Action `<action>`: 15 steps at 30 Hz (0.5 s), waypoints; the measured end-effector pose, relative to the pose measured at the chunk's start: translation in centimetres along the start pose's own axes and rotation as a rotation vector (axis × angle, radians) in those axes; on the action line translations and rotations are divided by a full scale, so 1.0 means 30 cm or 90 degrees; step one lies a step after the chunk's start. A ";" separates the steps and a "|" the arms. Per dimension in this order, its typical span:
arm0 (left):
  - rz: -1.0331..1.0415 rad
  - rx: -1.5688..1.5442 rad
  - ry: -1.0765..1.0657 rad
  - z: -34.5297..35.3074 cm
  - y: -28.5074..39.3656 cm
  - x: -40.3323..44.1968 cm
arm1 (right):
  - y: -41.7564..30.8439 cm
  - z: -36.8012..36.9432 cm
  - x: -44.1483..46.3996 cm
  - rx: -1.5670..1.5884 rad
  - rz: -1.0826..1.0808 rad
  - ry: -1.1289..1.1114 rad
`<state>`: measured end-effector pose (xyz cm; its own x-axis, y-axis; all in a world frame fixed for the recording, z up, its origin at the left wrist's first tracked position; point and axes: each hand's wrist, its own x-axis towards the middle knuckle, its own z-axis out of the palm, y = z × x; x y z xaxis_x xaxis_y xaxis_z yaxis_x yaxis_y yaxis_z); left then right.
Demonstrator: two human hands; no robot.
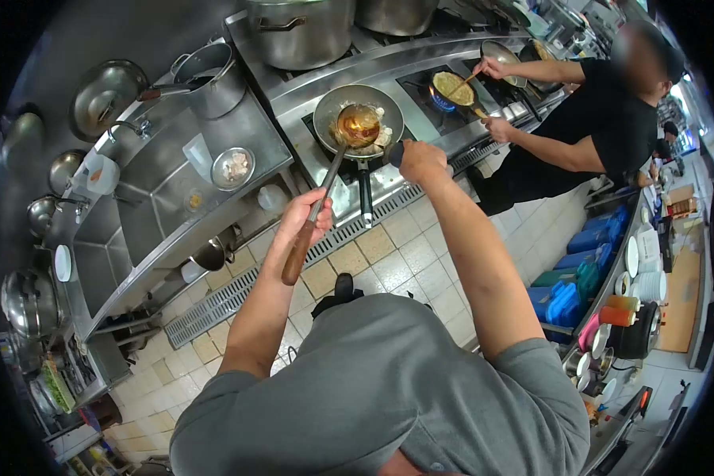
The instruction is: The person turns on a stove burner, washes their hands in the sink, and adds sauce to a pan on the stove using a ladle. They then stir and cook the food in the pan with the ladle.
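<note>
My left hand (305, 216) is closed around the wooden handle of a long ladle (332, 174). The ladle's bowl, with glossy brown liquid (359, 124) in it, is over a grey frying pan (323, 111) on the stove. Pale chunks of food (385, 135) lie in the pan beside the bowl. The pan's black handle (365, 194) points toward me, with neither hand on it. Right of the pan, my right hand (423, 163) is closed on a dark-ended object (395, 153) mostly hidden by the fingers; its kind is unclear.
To the right, a co-worker (571, 143) in black works at a second pan (454, 89) over a blue flame. A steel bowl of pale food (233, 168) and a plastic jug (198, 155) stand left, by the sink (135, 230). Large pots (301, 36) stand behind the stove.
</note>
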<state>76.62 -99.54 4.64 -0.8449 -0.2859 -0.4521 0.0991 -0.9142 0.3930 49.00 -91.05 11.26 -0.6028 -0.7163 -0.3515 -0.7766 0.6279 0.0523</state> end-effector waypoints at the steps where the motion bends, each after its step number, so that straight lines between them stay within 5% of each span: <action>1: -0.002 -0.007 -0.004 -0.008 0.001 0.003 | 0.002 -0.010 -0.005 -0.007 0.003 -0.002; 15: -0.005 -0.085 0.042 -0.042 0.037 0.118 | 0.141 -0.190 -0.095 -0.129 0.013 0.079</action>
<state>74.40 -101.93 2.47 -0.8100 -0.2931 -0.5079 0.1654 -0.9451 0.2817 46.39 -88.08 17.80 -0.6266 -0.7439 -0.2323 -0.7776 0.5770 0.2496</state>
